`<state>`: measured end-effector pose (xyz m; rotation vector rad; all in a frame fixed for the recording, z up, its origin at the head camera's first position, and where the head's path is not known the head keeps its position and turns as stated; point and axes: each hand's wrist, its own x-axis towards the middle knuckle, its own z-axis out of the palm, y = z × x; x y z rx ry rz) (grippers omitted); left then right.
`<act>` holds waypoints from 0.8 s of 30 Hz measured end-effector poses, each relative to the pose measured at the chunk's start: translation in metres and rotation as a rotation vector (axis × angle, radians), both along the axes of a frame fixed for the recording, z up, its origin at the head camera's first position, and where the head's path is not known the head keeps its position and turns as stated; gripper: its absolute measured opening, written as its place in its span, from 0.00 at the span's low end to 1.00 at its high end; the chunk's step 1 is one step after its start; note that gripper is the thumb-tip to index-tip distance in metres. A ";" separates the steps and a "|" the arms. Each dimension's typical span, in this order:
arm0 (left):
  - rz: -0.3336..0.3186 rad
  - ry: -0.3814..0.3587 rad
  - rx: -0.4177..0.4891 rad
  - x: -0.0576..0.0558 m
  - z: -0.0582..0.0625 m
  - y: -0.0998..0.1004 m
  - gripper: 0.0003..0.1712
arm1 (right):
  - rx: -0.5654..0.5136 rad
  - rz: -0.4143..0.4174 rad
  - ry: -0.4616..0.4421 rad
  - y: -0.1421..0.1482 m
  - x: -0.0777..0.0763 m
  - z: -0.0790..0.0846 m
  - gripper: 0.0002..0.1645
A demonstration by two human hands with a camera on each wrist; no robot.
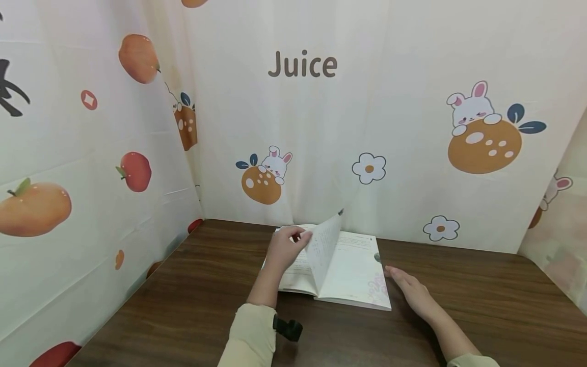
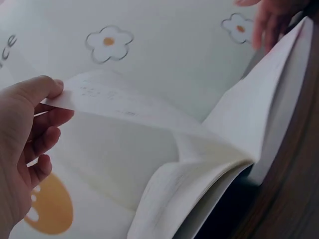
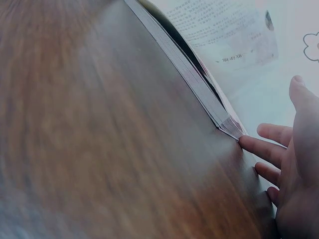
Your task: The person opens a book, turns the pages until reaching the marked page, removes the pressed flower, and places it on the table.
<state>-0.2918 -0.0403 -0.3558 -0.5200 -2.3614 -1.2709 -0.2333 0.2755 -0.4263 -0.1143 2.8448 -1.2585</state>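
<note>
While pinching a seemingly half-turned, not-yet-flat page (image 1: pixel 324 248) above the open book (image 1: pixel 354 271) with left hand (image 1: pixel 285 250), holding empty right hand (image 1: pixel 411 290) alongside it.

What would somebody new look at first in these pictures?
Probably the raised page of the open book on the dark table, pinched in the left hand. Then the big word "Juice" on the pale backdrop above. Further right, a printed bunny peeks over a spotted fruit.
</note>
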 end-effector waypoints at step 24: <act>-0.061 -0.589 -0.249 -0.003 -0.023 -0.110 0.14 | 0.077 0.012 0.003 0.002 0.000 -0.008 0.36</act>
